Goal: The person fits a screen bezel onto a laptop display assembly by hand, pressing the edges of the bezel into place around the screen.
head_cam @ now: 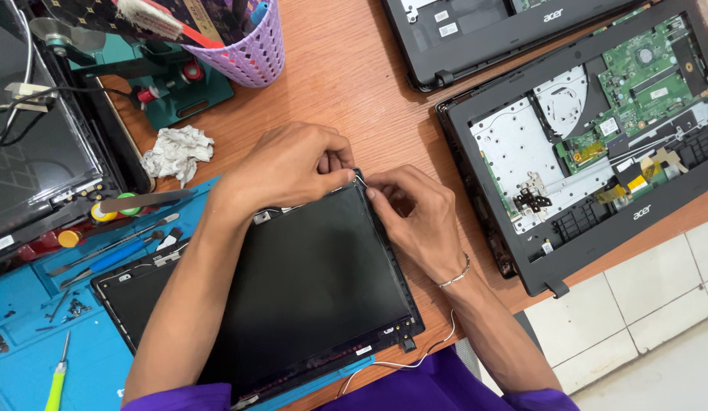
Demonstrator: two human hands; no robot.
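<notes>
At the far right corner of a laptop screen panel [293, 281], both hands are brought together over a thin white wire [361, 181]. The panel is laid flat on a blue work mat [34, 335] on a wooden desk [354, 84], its long sides slanted from the lower left up toward the upper right, so the worked corner is the one farthest from the body. The left hand [289, 164] is reached in from the left, curled over the corner, with thumb and forefinger pinched shut at the wire's end. The right hand [419, 217], with a thin bracelet [454, 275] at the wrist, is pressed against the panel's right edge, its fingertips closed just beside those of the left hand; whether the wire or the bezel is gripped by it cannot be told. Neither hand is clearly nearer: both are met at the same corner.

From that corner, the wire is taken to be routed down the right edge, since it is seen again near the bottom right corner, trailing off toward a purple shirt [445, 384].

To the right, an opened laptop base [590, 144] with a green circuit board is placed well apart. To the left, screwdrivers [118, 255] are laid on the mat, and a crumpled tissue [177, 152] and a lilac basket [247, 49] are set farther back.
</notes>
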